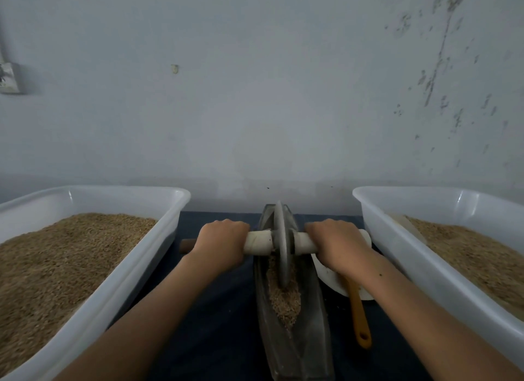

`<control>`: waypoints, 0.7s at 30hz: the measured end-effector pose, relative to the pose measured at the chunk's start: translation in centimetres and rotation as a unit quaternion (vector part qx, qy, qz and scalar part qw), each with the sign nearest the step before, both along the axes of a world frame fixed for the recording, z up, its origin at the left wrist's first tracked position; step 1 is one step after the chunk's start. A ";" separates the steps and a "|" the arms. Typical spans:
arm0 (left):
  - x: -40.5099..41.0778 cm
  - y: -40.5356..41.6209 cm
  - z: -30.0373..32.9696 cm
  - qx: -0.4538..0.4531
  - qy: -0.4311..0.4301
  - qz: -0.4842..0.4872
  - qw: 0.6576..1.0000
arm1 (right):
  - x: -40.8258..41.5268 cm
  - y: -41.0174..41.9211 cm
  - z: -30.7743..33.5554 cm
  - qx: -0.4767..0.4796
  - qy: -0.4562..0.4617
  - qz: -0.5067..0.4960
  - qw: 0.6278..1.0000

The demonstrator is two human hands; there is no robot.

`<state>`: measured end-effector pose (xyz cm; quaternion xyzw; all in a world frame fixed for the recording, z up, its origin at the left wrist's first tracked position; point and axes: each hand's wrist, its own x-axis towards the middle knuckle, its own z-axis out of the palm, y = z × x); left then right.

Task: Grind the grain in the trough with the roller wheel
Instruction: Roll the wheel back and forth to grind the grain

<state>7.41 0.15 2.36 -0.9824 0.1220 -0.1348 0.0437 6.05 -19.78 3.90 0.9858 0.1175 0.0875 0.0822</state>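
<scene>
Left hand [219,243] and right hand [337,244] each wrap the axle handle [258,243]. Between the grips: roller wheel [281,244], rim in the grain [285,295], trough [295,338]. Uneven push may tilt the wheel and spill grain onto the counter [215,324]. Far trough end seems bare.

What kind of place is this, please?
Probably a small, plain grain-processing workroom: a boat-shaped grinding trough with a roller wheel sits between two white plastic tubs of grain, against a bare stained wall.
</scene>
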 end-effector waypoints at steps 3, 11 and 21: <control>-0.2 0.0 1.0 0.023 0.108 -0.002 0.994 | -0.4 -0.7 0.7 0.005 0.087 0.010 0.996; 0.0 -0.3 0.3 0.015 0.033 0.019 0.999 | -0.2 -0.2 0.1 0.002 0.042 -0.005 0.999; -0.1 -0.5 -0.1 0.024 -0.028 0.006 0.999 | 0.0 -0.5 0.0 0.024 0.033 0.005 0.999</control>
